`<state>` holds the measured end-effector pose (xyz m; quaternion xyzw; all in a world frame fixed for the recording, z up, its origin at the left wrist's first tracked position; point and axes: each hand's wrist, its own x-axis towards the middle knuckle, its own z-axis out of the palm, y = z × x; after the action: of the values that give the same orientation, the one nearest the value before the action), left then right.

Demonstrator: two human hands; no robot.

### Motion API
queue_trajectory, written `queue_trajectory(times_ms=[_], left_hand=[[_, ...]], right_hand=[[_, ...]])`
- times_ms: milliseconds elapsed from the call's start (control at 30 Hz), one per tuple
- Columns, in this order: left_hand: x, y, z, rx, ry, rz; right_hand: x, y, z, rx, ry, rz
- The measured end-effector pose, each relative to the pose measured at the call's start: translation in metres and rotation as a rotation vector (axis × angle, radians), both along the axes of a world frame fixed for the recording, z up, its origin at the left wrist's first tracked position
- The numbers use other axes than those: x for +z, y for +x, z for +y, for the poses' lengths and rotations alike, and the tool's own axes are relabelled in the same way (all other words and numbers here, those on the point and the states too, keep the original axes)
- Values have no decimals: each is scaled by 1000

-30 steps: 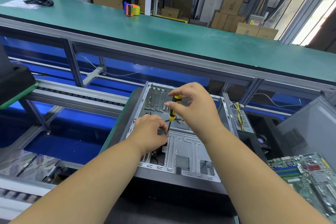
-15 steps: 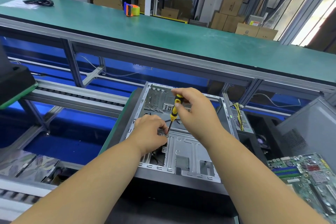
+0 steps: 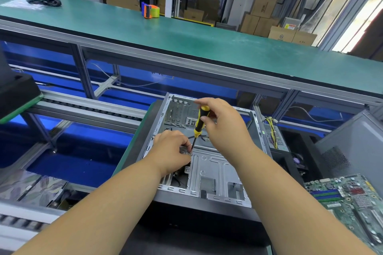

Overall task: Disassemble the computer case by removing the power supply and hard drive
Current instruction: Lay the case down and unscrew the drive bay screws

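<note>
item: your right hand (image 3: pixel 222 125) — fingers curled round the yellow-and-black handle of a screwdriver (image 3: pixel 198 125), held nearly upright with a slight lean, its dark shaft running down to a small screw (image 3: pixel 190 154) on the metal inside the case.

item: your left hand (image 3: pixel 173 152) — fingers curled in, fingertips bunched at the screwdriver tip right beside the screw; whether they pinch the screw or only steady the tip, you cannot tell from here.

item: computer case (image 3: pixel 224 174) — lies open on its side directly in front of you, grey sheet-metal interior up, rear slot panel at the far end, black outer edge nearest you. both your hands are over its left half.

item: power supply (image 3: pixel 274 137) — a perforated metal box with a bundle of yellow and black wires, standing just outside the case's right wall.

item: hard drive — not made out in this view.

item: green motherboard (image 3: pixel 348 201) — lies at your lower right, well apart from the case.

item: grey case panel (image 3: pixel 356 147) — stands tilted at the far right.

item: long green-topped bench (image 3: pixel 186 35) — runs across behind the case; on it an orange tape dispenser (image 3: pixel 150 11) and, far left, a coiled black cable (image 3: pixel 46 1).
</note>
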<state>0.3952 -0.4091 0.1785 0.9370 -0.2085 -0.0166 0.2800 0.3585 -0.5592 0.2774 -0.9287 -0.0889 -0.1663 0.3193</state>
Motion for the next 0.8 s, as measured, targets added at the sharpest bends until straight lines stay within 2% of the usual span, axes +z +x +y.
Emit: queue_trajectory(times_ms=[133,233,433,800], left_hand=[[1,0,0,-2,-3,-2],[1,-1,1,-1,-6,-5],[-1,0,1,-3,-10,-6],[-3,1,0,1,-5,-1]], right_hand=[[-3,-2,0,29,-58,16],[-3,-4,0,57,-87,-47],[-5,-2,3,-6,31,-98],[0,-1,0,33,56,42]])
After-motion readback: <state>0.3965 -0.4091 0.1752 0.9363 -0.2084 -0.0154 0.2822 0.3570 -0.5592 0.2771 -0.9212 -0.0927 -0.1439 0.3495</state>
